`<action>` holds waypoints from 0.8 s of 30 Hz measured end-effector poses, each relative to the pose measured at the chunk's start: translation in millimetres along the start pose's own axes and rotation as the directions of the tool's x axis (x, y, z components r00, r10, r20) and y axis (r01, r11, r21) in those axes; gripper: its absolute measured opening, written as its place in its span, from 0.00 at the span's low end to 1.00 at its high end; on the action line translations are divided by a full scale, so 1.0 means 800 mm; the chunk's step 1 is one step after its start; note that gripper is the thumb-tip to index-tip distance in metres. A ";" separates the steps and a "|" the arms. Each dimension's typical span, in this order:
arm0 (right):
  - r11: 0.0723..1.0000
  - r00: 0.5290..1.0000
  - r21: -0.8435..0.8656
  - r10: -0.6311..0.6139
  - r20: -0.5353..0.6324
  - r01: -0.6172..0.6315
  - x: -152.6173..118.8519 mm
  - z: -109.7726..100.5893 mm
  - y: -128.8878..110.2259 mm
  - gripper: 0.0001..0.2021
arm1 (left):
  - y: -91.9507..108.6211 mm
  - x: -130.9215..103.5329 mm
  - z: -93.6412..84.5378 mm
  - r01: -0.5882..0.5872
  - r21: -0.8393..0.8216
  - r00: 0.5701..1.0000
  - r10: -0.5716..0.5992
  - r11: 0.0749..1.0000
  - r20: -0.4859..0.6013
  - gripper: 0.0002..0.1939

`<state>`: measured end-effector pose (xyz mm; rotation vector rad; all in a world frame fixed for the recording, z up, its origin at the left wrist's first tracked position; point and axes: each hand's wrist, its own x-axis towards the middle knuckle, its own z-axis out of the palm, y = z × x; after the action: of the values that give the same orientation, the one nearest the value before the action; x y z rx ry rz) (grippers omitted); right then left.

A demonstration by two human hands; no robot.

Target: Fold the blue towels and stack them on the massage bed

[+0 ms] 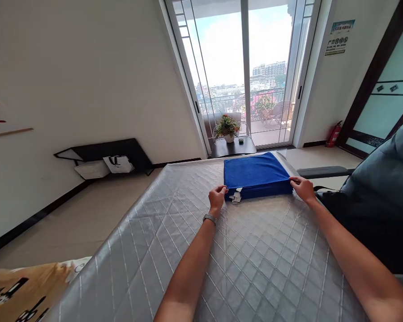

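Observation:
A blue cloth [257,172], which looks like a folded towel, lies at the far end of a quilted silver-grey covered surface [188,223]. White tags [236,195] hang from its near edge. My left hand [217,197] pinches the cloth's near left corner between thumb and fingers; a watch or bracelet [210,218] is on that wrist. At the near right corner, my right hand [302,188] grips the cloth the same way. The near edge is held slightly up and hangs as a short fold between both hands.
Beyond the far edge, a small table [233,146] bears a potted plant [227,127] before the glass sliding door [221,58]. A dark chair [379,192] stands close at right. A black rack [117,150] leans by the left wall. A fire extinguisher [333,134] stands near the door.

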<state>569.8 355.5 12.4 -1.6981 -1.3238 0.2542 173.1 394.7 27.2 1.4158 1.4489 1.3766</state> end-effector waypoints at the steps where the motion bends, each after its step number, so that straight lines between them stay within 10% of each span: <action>1: 1.000 0.999 0.013 -0.019 -0.027 0.019 -0.005 0.004 0.007 0.16 | -0.005 -0.001 -0.003 0.001 -0.004 1.000 -0.001 1.000 -0.022 0.10; 10: 0.973 0.968 -0.046 -0.230 -0.099 0.227 -0.008 0.014 0.024 0.16 | -0.012 0.008 0.004 -0.033 0.229 0.996 0.050 0.973 -0.069 0.17; 24: 0.981 0.983 -0.076 -0.180 -0.024 0.178 -0.015 -0.005 -0.001 0.14 | 0.012 0.011 -0.003 0.027 0.445 0.999 -0.044 0.895 0.028 0.11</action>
<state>567.2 343.5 11.1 -1.6246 -1.4688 0.0754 171.7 400.8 38.6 1.6715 1.8360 1.0238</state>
